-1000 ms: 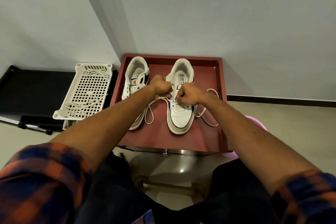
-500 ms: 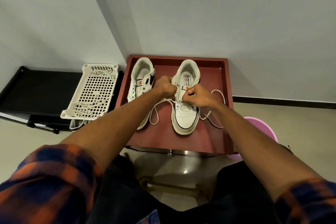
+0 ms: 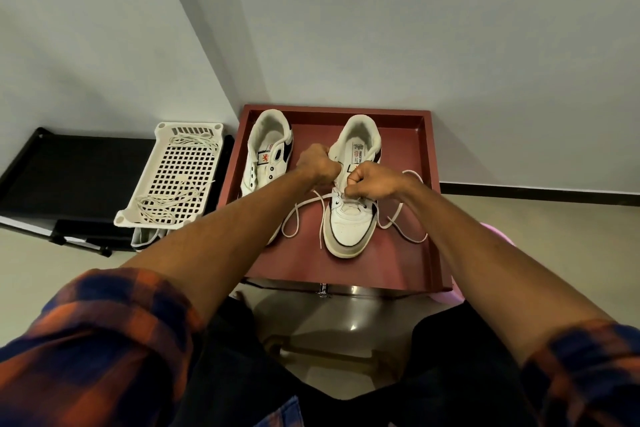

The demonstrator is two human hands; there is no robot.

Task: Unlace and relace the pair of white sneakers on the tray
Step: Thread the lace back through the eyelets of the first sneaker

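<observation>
Fingers of left hand [image 3: 317,166] were curled tight, pinching the lace [image 3: 300,215] at the upper eyelets of one sneaker [image 3: 351,229]. Fingers of right hand [image 3: 373,184] were curled likewise, pinching the same lace over the tongue. The two fists sat close together. Lace ends trailed loose on both sides onto the red tray [image 3: 428,218]. The sneaker stood in the tray's right half, toe toward the person, with the second sneaker [image 3: 268,156] at its left. A white basket [image 3: 173,177] holding loose laces lay left of the tray.

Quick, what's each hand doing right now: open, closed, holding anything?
Left hand: fingers curled against the sneaker; what it grips is hidden.
Right hand: closed, pinching the white lace at the sneaker's eyelets.
</observation>
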